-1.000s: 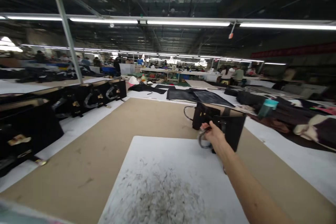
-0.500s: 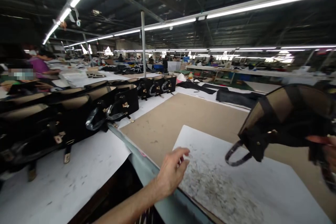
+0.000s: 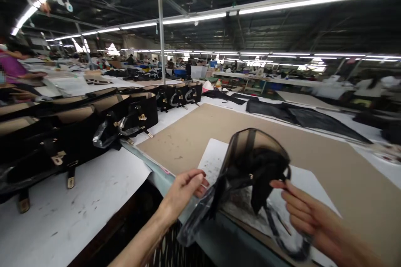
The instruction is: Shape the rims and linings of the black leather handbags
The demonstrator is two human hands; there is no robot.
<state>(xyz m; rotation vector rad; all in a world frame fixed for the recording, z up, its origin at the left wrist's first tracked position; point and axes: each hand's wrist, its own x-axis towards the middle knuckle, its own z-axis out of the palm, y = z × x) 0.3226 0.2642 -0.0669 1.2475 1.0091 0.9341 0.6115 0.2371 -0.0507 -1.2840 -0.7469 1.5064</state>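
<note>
A black handbag (image 3: 247, 162) with a tan lining is tilted above the near edge of the table, its handles dangling in clear plastic wrap. At its right side, my right hand (image 3: 302, 208) is closed, pinching the bag's edge between thumb and fingers. Just left of the bag is my left hand (image 3: 189, 185), with loosely bent fingers and nothing visible in them. A plastic-wrapped handle (image 3: 197, 217) hangs close to that hand; whether they touch is unclear. Beneath the bag lies a smudged white sheet (image 3: 213, 154) on tan board (image 3: 181, 142).
Rows of black handbags (image 3: 78, 129) with gold clasps stand on the white-covered table (image 3: 103, 187) at left. Dark flat pieces (image 3: 307, 119) lie along the far side. A dark gap (image 3: 131, 217) separates the tables. A person in purple (image 3: 15, 66) is at far left.
The handbag has moved left and nearer in my right hand, from the right edge to in front of me. My left hand has shifted slightly left and its fingers have curled a little.
</note>
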